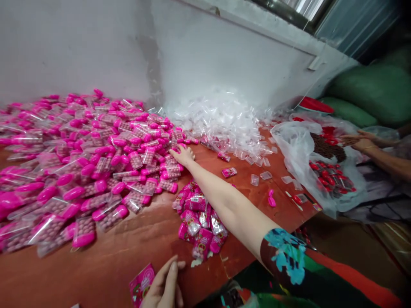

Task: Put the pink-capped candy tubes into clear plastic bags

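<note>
My right hand (183, 155) reaches to the right edge of a large pile of clear containers with pink caps and small pink balls (105, 149); its fingers touch the pile, and whether they grip a container cannot be made out. Near the bottom edge, my left hand (167, 282) has its fingers bent, beside a pink printed packet (143, 280) lying at its left; part of the packet is hidden behind the hand. Under my right forearm sits a small heap of shiny pink packets (201, 222).
Clear empty containers (224, 124) are heaped against the wall. A pink cap piece (271, 198) and loose packets (229, 172) lie on the red-brown table (128, 252). At right, another person's hands (362, 141) are over a plastic bag (295, 145) with red items.
</note>
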### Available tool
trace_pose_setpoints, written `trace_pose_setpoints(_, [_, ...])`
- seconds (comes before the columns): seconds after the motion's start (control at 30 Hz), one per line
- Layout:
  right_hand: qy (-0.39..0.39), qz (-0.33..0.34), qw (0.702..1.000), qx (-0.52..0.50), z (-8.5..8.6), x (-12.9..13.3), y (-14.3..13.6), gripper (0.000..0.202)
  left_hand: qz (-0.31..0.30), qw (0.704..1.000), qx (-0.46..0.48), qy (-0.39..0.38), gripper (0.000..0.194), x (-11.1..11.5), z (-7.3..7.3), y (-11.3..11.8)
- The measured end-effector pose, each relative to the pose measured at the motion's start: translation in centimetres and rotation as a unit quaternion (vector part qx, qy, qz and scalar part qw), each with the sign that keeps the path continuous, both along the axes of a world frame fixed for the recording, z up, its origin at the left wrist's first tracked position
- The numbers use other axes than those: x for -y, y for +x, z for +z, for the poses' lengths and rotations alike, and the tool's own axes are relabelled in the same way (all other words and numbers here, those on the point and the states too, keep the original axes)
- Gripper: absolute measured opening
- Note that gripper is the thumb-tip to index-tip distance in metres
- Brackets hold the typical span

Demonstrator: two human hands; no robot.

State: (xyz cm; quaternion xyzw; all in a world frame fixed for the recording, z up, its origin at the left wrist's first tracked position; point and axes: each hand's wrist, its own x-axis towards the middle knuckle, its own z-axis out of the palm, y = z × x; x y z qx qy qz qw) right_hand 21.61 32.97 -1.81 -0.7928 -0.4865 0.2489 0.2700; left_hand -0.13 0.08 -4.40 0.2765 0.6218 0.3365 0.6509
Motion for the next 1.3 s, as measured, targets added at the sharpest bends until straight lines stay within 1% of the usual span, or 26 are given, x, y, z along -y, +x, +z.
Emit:
trace_pose_setpoints(0.03, [-0.001, -0.017, 1.000, 0.001, -0.1, 0.4, -1.1, 0.072, -0.005, 1.000, 0.006, 0.000, 0.030, 0.1, 0.4, 0.3])
trace_pose_setpoints(0.13, [-0.003, -0.062, 0.998, 0.004, -0.4, 2.2, -4.3, 0.060, 0.025, 1.000, 0.002, 0.018, 0.027, 0.2, 1.9, 0.9])
trace_pose_setpoints(0.2, [-0.005, -0.074, 0.997, 0.004, -0.5, 3.5, -6.2, 0.055, 0.030, 0.999, -0.002, 0.040, 0.027, 0.5, 2.7, 1.1])
trace_pose_setpoints(0.37, [-0.015, -0.076, 0.997, 0.002, -0.1, 6.5, -10.6, 0.048, 0.048, 0.995, -0.007, 0.083, 0.036, 2.6, 3.9, 0.8])
trace_pose_setpoints(0.47, [-0.010, -0.064, 0.998, 0.002, 0.1, 8.2, -13.0, 0.048, 0.071, 0.994, -0.011, 0.083, 0.046, 4.2, 4.3, 0.3])
trace_pose_setpoints(0.53, [-0.007, -0.046, 0.999, 0.002, 0.2, 9.1, -14.0, 0.052, 0.082, 0.994, -0.005, 0.075, 0.051, 5.2, 4.6, -0.2])
trace_pose_setpoints(0.63, [0.004, 0.003, 1.000, 0.004, 0.6, 10.8, -14.3, 0.054, 0.088, 0.994, -0.004, 0.072, 0.050, 6.6, 4.6, -1.2])
trace_pose_setpoints(0.7, [0.044, 0.056, 0.997, 0.035, 1.3, 12.8, -13.9, 0.055, 0.092, 0.993, -0.008, 0.077, 0.045, 7.4, 4.3, -2.0])
trace_pose_setpoints(0.73, [0.074, 0.088, 0.992, 0.059, 1.7, 14.2, -13.7, 0.055, 0.100, 0.992, -0.008, 0.081, 0.043, 7.8, 4.0, -2.5])
trace_pose_setpoints(0.77, [0.107, 0.127, 0.982, 0.087, 2.1, 15.9, -13.4, 0.054, 0.112, 0.990, -0.007, 0.086, 0.041, 8.2, 3.8, -2.9])
trace_pose_setpoints(0.83, [0.157, 0.227, 0.953, 0.124, 2.6, 20.4, -12.9, 0.045, 0.140, 0.985, -0.007, 0.098, 0.037, 8.7, 3.4, -3.7])
trace_pose_setpoints(0.9, [0.160, 0.345, 0.915, 0.134, 2.5, 25.5, -12.6, 0.038, 0.161, 0.980, -0.011, 0.113, 0.034, 9.0, 3.2, -4.2])
trace_pose_setpoints(0.93, [0.152, 0.391, 0.896, 0.143, 2.1, 27.9, -12.5, 0.036, 0.167, 0.979, -0.014, 0.119, 0.033, 9.0, 3.1, -4.4])
trace_pose_setpoints(0.97, [0.145, 0.416, 0.883, 0.162, 1.6, 30.1, -12.4, 0.037, 0.170, 0.978, -0.016, 0.123, 0.033, 9.0, 3.2, -4.4])
trace_pose_setpoints(1.03, [0.122, 0.440, 0.866, 0.204, 0.2, 33.3, -12.3, 0.043, 0.171, 0.977, -0.015, 0.125, 0.034, 8.9, 3.2, -4.3])
trace_pose_setpoints(1.1, [0.099, 0.434, 0.866, 0.227, -1.2, 34.9, -12.3, 0.048, 0.168, 0.978, -0.011, 0.124, 0.034, 8.7, 3.1, -4.0])
trace_pose_setpoints(1.2, [0.098, 0.408, 0.879, 0.227, -2.5, 35.4, -12.4, 0.045, 0.167, 0.978, -0.010, 0.123, 0.034, 8.5, 2.8, -3.6])
trace_pose_setpoints(1.3, [0.121, 0.392, 0.887, 0.211, -2.8, 35.3, -12.3, 0.037, 0.172, 0.977, -0.018, 0.125, 0.033, 8.3, 2.7, -3.5])
